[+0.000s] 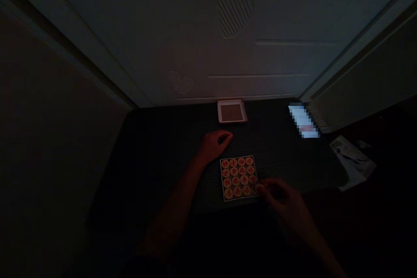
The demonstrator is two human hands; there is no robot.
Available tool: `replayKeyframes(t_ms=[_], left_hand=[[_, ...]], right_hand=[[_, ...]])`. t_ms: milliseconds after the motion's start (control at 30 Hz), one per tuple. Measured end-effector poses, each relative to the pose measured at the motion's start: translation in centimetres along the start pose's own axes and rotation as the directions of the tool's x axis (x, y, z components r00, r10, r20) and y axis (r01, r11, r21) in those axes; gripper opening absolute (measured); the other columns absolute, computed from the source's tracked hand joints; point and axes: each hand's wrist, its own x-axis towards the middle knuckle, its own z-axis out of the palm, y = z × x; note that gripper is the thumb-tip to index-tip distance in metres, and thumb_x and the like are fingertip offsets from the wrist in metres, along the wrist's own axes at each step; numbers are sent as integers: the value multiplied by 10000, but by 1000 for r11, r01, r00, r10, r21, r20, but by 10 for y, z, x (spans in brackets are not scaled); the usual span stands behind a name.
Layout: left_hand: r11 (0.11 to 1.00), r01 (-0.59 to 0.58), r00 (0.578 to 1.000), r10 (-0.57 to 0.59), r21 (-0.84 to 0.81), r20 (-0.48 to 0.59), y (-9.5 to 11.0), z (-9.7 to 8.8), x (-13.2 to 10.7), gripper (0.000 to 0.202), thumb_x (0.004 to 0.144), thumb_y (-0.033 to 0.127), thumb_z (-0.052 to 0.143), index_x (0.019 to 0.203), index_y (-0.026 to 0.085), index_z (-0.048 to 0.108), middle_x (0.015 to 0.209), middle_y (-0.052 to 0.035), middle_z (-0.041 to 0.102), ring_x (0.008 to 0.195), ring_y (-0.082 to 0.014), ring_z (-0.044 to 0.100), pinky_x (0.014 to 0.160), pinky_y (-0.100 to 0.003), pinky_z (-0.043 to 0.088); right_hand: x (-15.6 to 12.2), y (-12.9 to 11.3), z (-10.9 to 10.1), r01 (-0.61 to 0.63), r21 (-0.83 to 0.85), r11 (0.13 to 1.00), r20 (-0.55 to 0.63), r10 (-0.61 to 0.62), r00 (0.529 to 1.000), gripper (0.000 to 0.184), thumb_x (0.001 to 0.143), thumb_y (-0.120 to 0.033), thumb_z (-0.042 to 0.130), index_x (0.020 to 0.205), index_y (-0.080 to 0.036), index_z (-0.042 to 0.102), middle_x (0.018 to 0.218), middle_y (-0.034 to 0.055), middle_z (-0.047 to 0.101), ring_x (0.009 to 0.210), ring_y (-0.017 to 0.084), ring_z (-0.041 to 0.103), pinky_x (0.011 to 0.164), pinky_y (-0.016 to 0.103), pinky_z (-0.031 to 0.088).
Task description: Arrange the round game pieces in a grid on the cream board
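Note:
A shallow square box [223,186] sits near the table's front edge, filled with rows of round wooden Chinese chess pieces [242,170] marked in red. At the box's near right corner, my right hand [286,202] pinches with thumb and forefinger at a Chinese chess piece [254,189], which looks darker and is partly covered by the fingertips. Just beyond the box's far left corner, my left hand [213,144] rests on the table, its thumb and fingertips meeting in a loop with nothing visible inside.
The dark table [156,152] stands against a pale panel with heart reliefs [233,6]. A shallow square tray or lid [232,113] lies at the back. On the right are a lit, pixelated screen [303,120] and a white printed sheet or bag [352,160] beside the table's edge. The light is dim.

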Motion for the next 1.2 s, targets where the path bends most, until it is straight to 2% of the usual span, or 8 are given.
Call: replayKeyframes(t_ms=[133,600,767,933,1067,1200], left_hand=[[1000,3,1000,-3,-2,3,2,-1,0,182,974,328,622,1039,223,756,984,-18,793,854,-169,729,801,-313,568],[1000,14,1000,-14,-7,11,0,0,0,183,975,334,625,1045,224,754,985,-21,792,848,-170,722,814,-322,567],[1000,21,1000,-21,-11,10,2,-1,0,183,976,327,622,1052,223,751,979,-22,792,852,-172,723,815,-327,568],[1000,18,1000,-18,-11,11,2,-1,0,179,974,323,624,1045,220,752,980,-20,793,848,-168,724,817,-324,568],[1000,16,1000,-16,-7,4,1,0,0,184,973,329,624,1055,224,751,984,-25,794,852,-173,724,813,-327,570],[1000,14,1000,-14,-11,-1,-1,1,-1,188,976,331,619,1057,225,752,989,-26,795,854,-172,726,808,-321,571]], right_hand=[[0,-2,3,-31,-11,999,24,32,999,315,900,-548,670,953,-243,729,916,38,760,836,219,711,751,334,547],[2,11,8,42,-91,995,-6,-43,999,267,921,-488,653,922,-231,724,911,52,758,846,226,708,772,342,537],[1,10,6,132,-112,985,-4,-134,991,223,962,-431,610,978,-238,720,968,59,741,891,221,701,790,347,549],[0,7,6,253,-117,960,-22,-257,966,152,956,-384,650,977,-248,715,1002,54,706,873,194,686,804,343,563],[2,13,9,347,-140,927,10,-349,937,126,947,-350,659,1017,-264,720,1049,57,698,874,190,692,785,342,588],[2,22,11,391,-182,902,2,-397,918,143,946,-332,654,1059,-272,719,1082,63,692,940,205,703,822,358,604]])
